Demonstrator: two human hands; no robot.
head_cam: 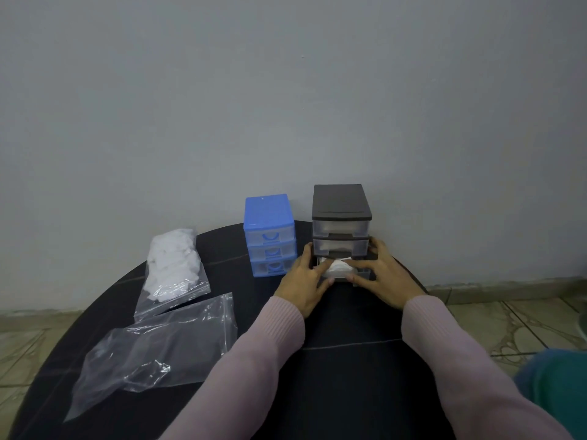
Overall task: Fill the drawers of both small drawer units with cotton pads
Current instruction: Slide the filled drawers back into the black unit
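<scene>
Black table (pixel 333 360): two drawer units (three drawers each), both hands (pixel 305 281) pressing pads (pixel 338 268) flat-fingered.

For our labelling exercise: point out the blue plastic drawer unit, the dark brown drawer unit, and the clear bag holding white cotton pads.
Blue plastic drawer unit (pixel 268 214): head view, flat top panel.
Dark brown drawer unit (pixel 340 201): head view, top lid.
Clear bag holding white cotton pads (pixel 174 262): head view, padded middle.

Round black table (pixel 333 392) against grey wall (pixel 286 90); tiled floor (pixel 508 319); empty clear zip bag (pixel 152 347) lying flat.
</scene>
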